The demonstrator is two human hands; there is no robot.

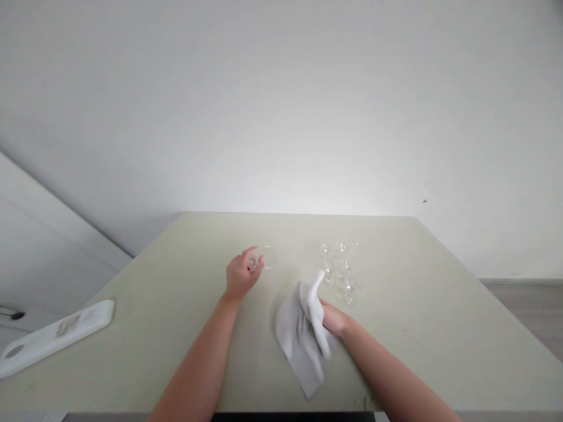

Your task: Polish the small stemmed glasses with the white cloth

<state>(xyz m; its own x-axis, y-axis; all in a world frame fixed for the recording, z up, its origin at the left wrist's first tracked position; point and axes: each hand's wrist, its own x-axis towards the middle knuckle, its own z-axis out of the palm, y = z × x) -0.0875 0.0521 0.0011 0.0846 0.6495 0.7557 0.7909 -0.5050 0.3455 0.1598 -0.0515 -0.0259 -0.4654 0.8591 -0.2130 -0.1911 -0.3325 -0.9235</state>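
- pale counter (461, 351), far edge along the wall (281, 105)
- white slab (57, 338), grey oval (14, 351) at one end, slantwise at the counter's left
- small dark mark (424, 201) low on the wall
- grey floor (523, 310), far right

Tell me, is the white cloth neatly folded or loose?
Loose: the white cloth is bunched at the right hand, with uneven creases and a free corner.

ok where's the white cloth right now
In the head view, the white cloth is in the right hand, just right of centre, below and left of the clear glassware.
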